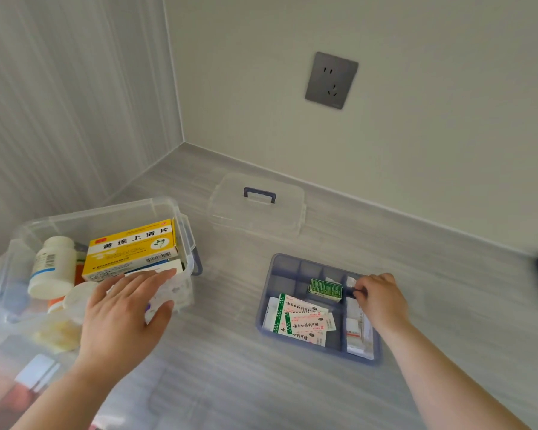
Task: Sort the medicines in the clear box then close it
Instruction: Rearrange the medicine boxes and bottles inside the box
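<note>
A clear box [112, 212] is seen at the left of a grey wood-grain countertop [224, 352], its top open and its blue side latch [196, 265] hanging at the side facing the blue divided tray [317, 355]. Inside the box, a white pill bottle [53, 268] is tipped on its side to the left of a yellow medicine carton [134, 249], which is propped at an angle against the box's far wall. Smaller items under the bottle are too blurred to be named. The left hand [121, 321] is laid over the box's near right corner, fingers extended and held loosely together, the thumb set apart against the outer wall; nothing is pinched.

Behind and to the right of the box, a clear lid [258, 209] with a blue handle [259, 194] is rested flat on the countertop, well apart from both hands.

To the right of the box, the tray is set on the countertop. Plaster sachets [302, 321] with red and green print are fanned in its near left section, and a small green carton [325, 290] is lodged at its middle. The right hand [382, 299] is curled over the tray's far right part, thumb and forefinger closed in a pinch at a divider; what is gripped cannot be told.

A grey wall socket [331, 80] is mounted above the lid.
</note>
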